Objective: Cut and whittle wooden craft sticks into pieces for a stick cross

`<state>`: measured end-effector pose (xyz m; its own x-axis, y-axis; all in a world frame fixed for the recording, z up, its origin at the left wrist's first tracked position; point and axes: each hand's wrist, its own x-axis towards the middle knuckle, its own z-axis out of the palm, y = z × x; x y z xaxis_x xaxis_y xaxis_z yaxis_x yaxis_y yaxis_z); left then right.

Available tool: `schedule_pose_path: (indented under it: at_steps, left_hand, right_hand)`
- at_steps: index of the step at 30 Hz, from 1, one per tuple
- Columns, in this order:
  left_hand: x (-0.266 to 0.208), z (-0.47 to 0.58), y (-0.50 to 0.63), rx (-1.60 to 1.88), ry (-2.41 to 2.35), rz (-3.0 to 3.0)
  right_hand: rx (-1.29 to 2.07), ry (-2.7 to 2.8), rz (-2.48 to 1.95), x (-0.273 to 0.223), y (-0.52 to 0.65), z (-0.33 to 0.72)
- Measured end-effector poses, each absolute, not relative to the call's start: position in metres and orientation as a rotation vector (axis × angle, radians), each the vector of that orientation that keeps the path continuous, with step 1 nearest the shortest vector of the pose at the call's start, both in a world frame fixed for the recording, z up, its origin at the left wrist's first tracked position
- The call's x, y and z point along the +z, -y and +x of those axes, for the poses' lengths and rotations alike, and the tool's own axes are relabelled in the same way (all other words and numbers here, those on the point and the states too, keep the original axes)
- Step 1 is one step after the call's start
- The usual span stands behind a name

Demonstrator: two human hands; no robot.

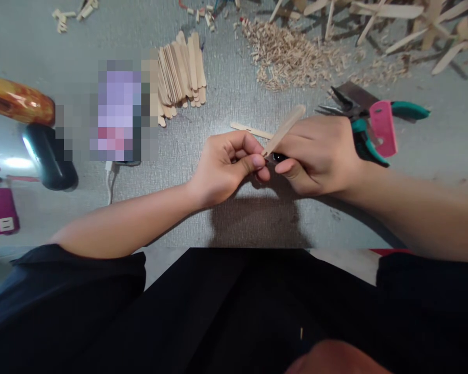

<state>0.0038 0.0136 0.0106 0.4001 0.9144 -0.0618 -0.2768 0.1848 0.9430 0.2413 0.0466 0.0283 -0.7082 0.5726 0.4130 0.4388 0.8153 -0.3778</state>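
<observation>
Between thumb and fingers, my left hand point(228, 169) pinches the lower end of a wooden craft stick point(285, 129), which slants up to the right. My right hand point(323, 156) is closed around a small tool with a shiny black part point(280, 157). The tool meets the stick right by my left fingertips; most of it is hidden in the right hand, so its kind does not show. Just behind the hands, a second craft stick point(246, 129) lies flat on the grey table point(226, 114), with small dark slots in it.
A bundle of craft sticks point(179, 70) lies beyond my left hand. Wood chips point(292, 57) are heaped at the back, near crossed-stick pieces point(386, 13). Green-handled pliers point(361, 132) and a pink-handled blade point(382, 127) lie right. A phone point(119, 111) and dark case point(50, 156) sit left.
</observation>
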Motion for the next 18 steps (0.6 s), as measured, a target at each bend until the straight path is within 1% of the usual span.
schedule_pose_path:
  at_steps: [4, 12, 18]
  left_hand:
    - [0.01, 0.0041, -0.0139, 0.948, -0.78, 1.05]
    - [0.0095, 0.0046, -0.0124, 0.971, -0.788, 1.02]
    - [0.0119, 0.0049, -0.0118, 0.985, -0.796, 1.024]
  right_hand:
    - [0.365, 2.478, -0.771, 0.0273, -0.0461, 0.2424]
    - [0.352, 2.385, -0.638, 0.0237, -0.05, 0.2415]
    - [0.352, 2.458, -0.758, 0.0257, -0.0487, 0.2426]
